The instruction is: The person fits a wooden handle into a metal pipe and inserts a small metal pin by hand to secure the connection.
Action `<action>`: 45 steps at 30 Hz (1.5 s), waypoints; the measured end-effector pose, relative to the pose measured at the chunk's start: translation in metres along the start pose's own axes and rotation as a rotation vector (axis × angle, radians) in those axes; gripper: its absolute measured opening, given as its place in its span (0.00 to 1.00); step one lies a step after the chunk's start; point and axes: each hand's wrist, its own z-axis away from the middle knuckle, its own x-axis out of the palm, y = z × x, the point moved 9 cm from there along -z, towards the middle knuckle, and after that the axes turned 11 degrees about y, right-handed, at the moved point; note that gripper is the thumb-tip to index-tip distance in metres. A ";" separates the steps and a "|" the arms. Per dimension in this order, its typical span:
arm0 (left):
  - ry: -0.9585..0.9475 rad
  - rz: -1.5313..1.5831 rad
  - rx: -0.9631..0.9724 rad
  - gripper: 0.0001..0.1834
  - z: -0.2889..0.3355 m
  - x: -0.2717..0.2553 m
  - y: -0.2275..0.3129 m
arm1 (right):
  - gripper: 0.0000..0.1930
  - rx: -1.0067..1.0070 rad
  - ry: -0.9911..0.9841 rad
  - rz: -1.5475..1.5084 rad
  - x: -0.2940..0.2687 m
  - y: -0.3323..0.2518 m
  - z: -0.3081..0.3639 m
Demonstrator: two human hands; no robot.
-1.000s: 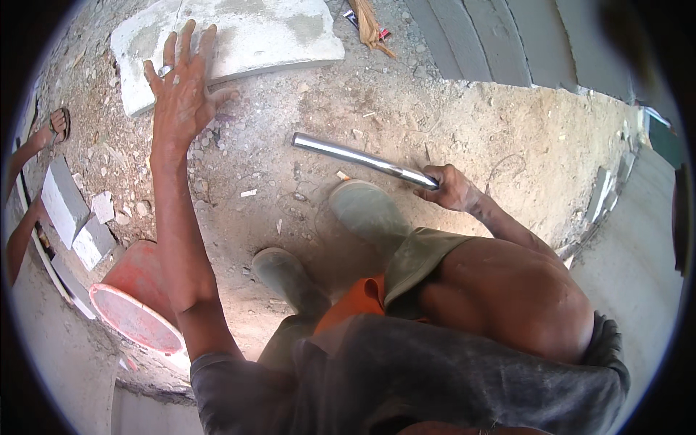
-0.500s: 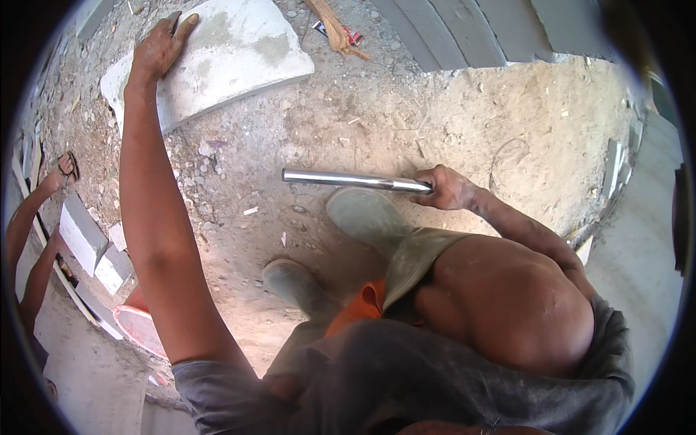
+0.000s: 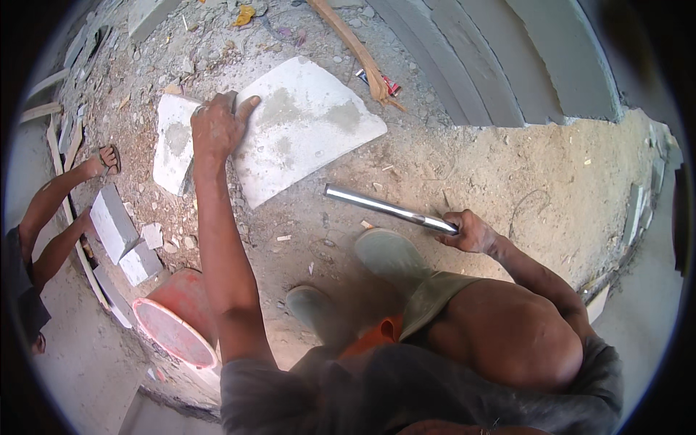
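A whitish slab lies on the rubble ground in two parts, a large piece [image 3: 304,123] and a narrow piece [image 3: 174,145] to its left, with a gap between them. Over the gap is my left hand [image 3: 221,127], its fingers bent down at the narrow piece's edge and its thumb out toward the large piece. The fingertips are partly hidden. My right hand [image 3: 471,232], above my raised knee, is closed around one end of a shiny metal pipe [image 3: 388,208]. The pipe points left, its free end just short of the large piece.
Grey stacked slabs [image 3: 500,65] stand at the upper right. A wooden stick [image 3: 355,47] lies beyond the slab. Left of my arm are a red bucket [image 3: 181,312] on its side and pale blocks [image 3: 116,221]. Another person's leg [image 3: 61,190] shows at the far left.
The view has shifted, so the slab and both hands sit lower and farther right. A gap now shows between the slab's two pieces. The pipe stays in my right hand.
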 end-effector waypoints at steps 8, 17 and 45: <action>0.208 0.051 -0.068 0.39 0.042 -0.038 -0.059 | 0.22 -0.029 -0.004 0.080 0.001 -0.026 -0.004; 0.004 -0.018 -0.281 0.72 0.070 -0.031 -0.169 | 0.18 -0.050 0.010 0.154 0.006 -0.026 0.003; 0.097 -0.109 0.029 0.11 -0.130 0.054 -0.061 | 0.13 -0.088 0.122 0.076 -0.007 -0.016 -0.010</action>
